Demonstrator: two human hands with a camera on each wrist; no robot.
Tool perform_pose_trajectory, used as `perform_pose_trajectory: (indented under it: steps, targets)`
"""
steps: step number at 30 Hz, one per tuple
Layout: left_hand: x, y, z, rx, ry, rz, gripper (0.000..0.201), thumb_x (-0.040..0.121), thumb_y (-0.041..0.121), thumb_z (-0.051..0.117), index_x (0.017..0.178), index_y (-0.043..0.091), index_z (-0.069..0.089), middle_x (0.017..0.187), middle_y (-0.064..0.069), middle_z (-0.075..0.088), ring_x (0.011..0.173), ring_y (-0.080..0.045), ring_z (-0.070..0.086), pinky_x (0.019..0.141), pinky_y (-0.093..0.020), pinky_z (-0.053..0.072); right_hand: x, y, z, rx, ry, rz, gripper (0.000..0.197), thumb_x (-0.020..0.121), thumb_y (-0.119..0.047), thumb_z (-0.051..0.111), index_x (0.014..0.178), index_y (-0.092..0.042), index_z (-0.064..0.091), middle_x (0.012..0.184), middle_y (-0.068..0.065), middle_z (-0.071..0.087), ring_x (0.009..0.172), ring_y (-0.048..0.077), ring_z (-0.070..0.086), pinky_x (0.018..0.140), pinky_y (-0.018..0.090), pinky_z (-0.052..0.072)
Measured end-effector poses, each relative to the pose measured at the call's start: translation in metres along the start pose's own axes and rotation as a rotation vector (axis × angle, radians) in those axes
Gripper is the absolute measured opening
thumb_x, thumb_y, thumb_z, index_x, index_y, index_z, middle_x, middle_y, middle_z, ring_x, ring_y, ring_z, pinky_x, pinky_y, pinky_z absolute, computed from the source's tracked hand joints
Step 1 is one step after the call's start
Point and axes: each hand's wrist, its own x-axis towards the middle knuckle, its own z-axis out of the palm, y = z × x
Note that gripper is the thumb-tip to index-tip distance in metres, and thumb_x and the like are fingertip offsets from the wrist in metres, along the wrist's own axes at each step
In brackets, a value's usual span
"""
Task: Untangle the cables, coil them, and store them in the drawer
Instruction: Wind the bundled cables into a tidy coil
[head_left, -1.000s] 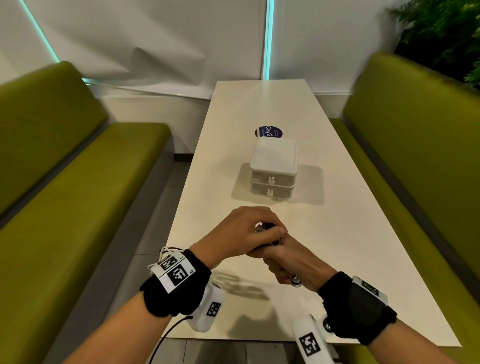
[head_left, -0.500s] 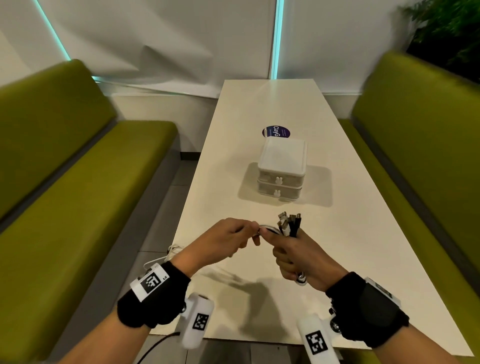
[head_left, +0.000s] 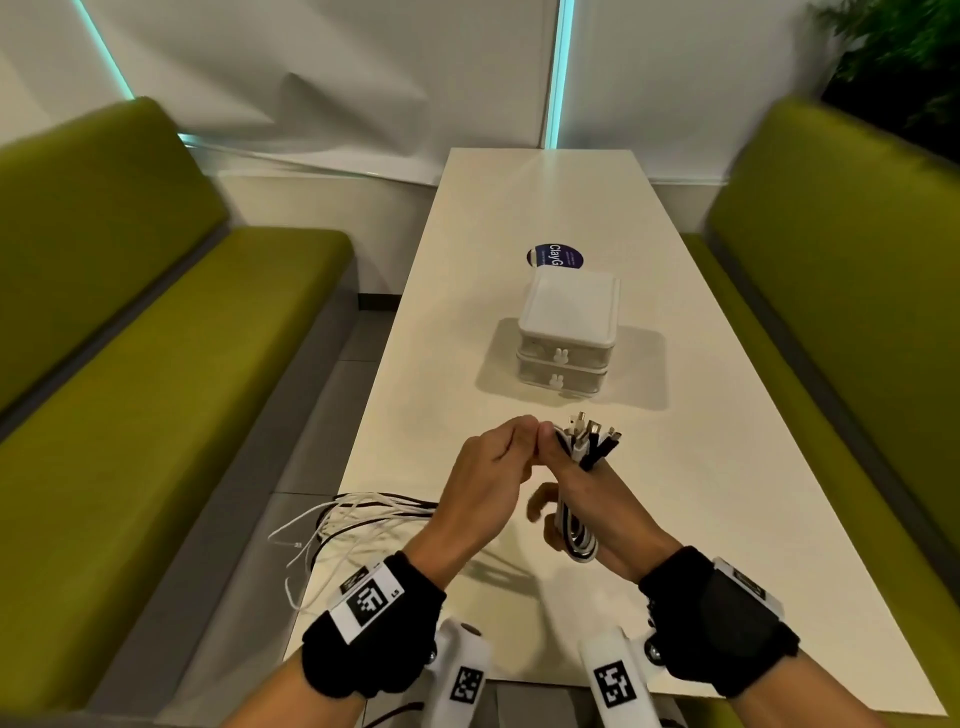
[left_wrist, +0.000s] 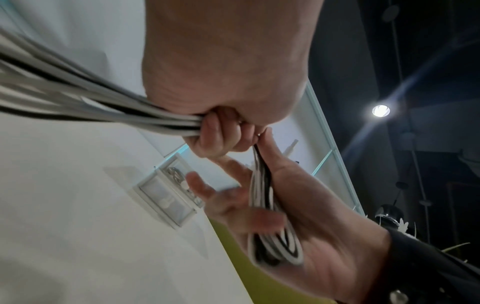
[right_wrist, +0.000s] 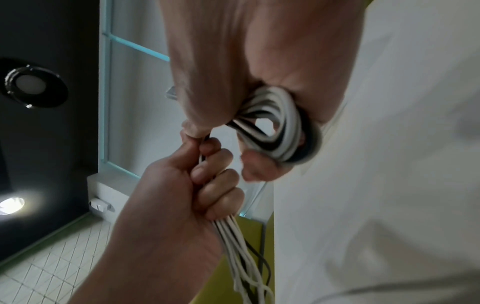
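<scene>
My right hand (head_left: 582, 499) holds a coil of white and black cables (head_left: 575, 535), with the plug ends (head_left: 592, 434) fanning up above its thumb. The coil's loop (right_wrist: 280, 131) hangs under the palm in the right wrist view. My left hand (head_left: 488, 467) grips the loose cable strands (right_wrist: 233, 232) in a fist right beside the right thumb. The loose tails (head_left: 353, 519) trail off the table's left edge. The small white two-drawer box (head_left: 569, 338) stands mid-table beyond the hands, both drawers closed.
The long white table (head_left: 727, 519) runs away from me between two green benches (head_left: 182, 389). A round dark sticker (head_left: 555, 257) lies behind the drawer box. A wall closes the far end.
The left hand swung out to the left and came back against the right thumb, laying cable on the coil. The loose tails now hang over the table's left edge.
</scene>
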Motion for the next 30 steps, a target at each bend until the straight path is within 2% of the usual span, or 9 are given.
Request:
perform_pose_trajectory:
  steps: [3, 6, 9, 13, 19, 23, 25, 28, 30]
  targets:
    - [0.001, -0.001, 0.011, -0.068, 0.054, -0.071, 0.043, 0.104, 0.038, 0.034, 0.074, 0.027, 0.062, 0.052, 0.015, 0.053, 0.052, 0.0, 0.05, 0.058, -0.02, 0.047, 0.005, 0.003, 0.007, 0.148, -0.002, 0.003, 0.05, 0.084, -0.059, 0.05, 0.115, -0.022, 0.066, 0.109, 0.002, 0.072, 0.091, 0.019, 0.07, 0.07, 0.041, 0.055]
    - [0.007, -0.008, 0.017, -0.058, 0.079, -0.116, 0.051, 0.101, 0.052, 0.031, 0.091, 0.019, 0.07, 0.078, 0.006, 0.071, 0.077, -0.005, 0.067, 0.074, -0.027, 0.051, 0.009, 0.005, 0.01, 0.26, -0.002, 0.016, 0.057, 0.081, -0.059, 0.05, 0.126, -0.027, 0.062, 0.119, -0.005, 0.07, 0.114, 0.007, 0.063, 0.103, 0.035, 0.046]
    - [0.011, -0.009, 0.016, -0.002, 0.041, -0.154, 0.071, 0.091, 0.073, 0.022, 0.093, 0.02, 0.07, 0.086, -0.002, 0.072, 0.087, -0.014, 0.069, 0.087, -0.043, 0.053, 0.01, 0.003, 0.011, 0.294, 0.008, 0.004, 0.052, 0.079, -0.06, 0.048, 0.118, -0.03, 0.065, 0.109, -0.009, 0.074, 0.107, 0.003, 0.065, 0.096, 0.029, 0.048]
    - [0.016, -0.004, 0.013, 0.085, -0.078, -0.224, 0.093, 0.083, 0.082, 0.007, 0.093, 0.013, 0.068, 0.08, -0.018, 0.066, 0.085, -0.027, 0.066, 0.084, -0.041, 0.051, 0.009, 0.008, 0.012, 0.333, 0.043, 0.026, 0.05, 0.082, -0.057, 0.052, 0.118, -0.025, 0.064, 0.108, -0.005, 0.074, 0.107, 0.007, 0.067, 0.092, 0.03, 0.049]
    - [0.015, 0.009, 0.013, 0.161, -0.22, -0.283, 0.075, 0.083, 0.079, 0.005, 0.053, 0.018, 0.037, 0.038, 0.008, 0.038, 0.037, -0.003, 0.036, 0.054, -0.028, 0.031, 0.009, 0.015, 0.015, 0.335, 0.174, 0.016, 0.032, 0.093, -0.042, 0.053, 0.115, -0.023, 0.068, 0.104, -0.002, 0.075, 0.097, 0.011, 0.071, 0.077, 0.029, 0.053]
    - [0.015, 0.006, 0.004, 0.143, -0.181, -0.295, 0.084, 0.083, 0.082, 0.012, 0.075, 0.011, 0.057, 0.054, 0.01, 0.052, 0.048, -0.007, 0.049, 0.058, -0.026, 0.04, 0.013, 0.011, 0.012, 0.38, 0.243, 0.023, 0.047, 0.067, -0.058, 0.072, 0.097, -0.022, 0.075, 0.1, 0.003, 0.074, 0.094, 0.021, 0.069, 0.079, 0.04, 0.053]
    - [0.013, -0.002, -0.004, 0.34, -0.149, -0.218, 0.083, 0.079, 0.086, 0.017, 0.096, 0.016, 0.058, 0.078, 0.006, 0.063, 0.067, -0.014, 0.059, 0.07, -0.034, 0.049, 0.014, 0.007, 0.01, 0.476, 0.213, -0.021, 0.037, 0.077, -0.05, 0.064, 0.09, -0.016, 0.071, 0.109, 0.0, 0.073, 0.098, 0.016, 0.069, 0.08, 0.033, 0.053]
    - [0.0, -0.022, -0.01, 0.559, -0.224, -0.109, 0.071, 0.083, 0.082, 0.024, 0.079, 0.016, 0.049, 0.074, 0.0, 0.06, 0.071, -0.022, 0.057, 0.064, -0.036, 0.041, 0.017, -0.003, 0.008, 0.586, 0.183, -0.041, 0.037, 0.091, -0.046, 0.051, 0.072, -0.014, 0.048, 0.11, 0.003, 0.074, 0.111, 0.014, 0.064, 0.094, 0.031, 0.046]
    - [-0.007, -0.032, -0.017, 0.658, -0.242, -0.058, 0.071, 0.078, 0.086, 0.022, 0.073, 0.019, 0.046, 0.068, 0.0, 0.059, 0.067, -0.022, 0.056, 0.061, -0.037, 0.04, 0.019, -0.006, 0.008, 0.712, 0.2, -0.007, 0.041, 0.091, -0.048, 0.051, 0.066, -0.017, 0.042, 0.078, 0.003, 0.071, 0.096, 0.021, 0.07, 0.094, 0.037, 0.048]
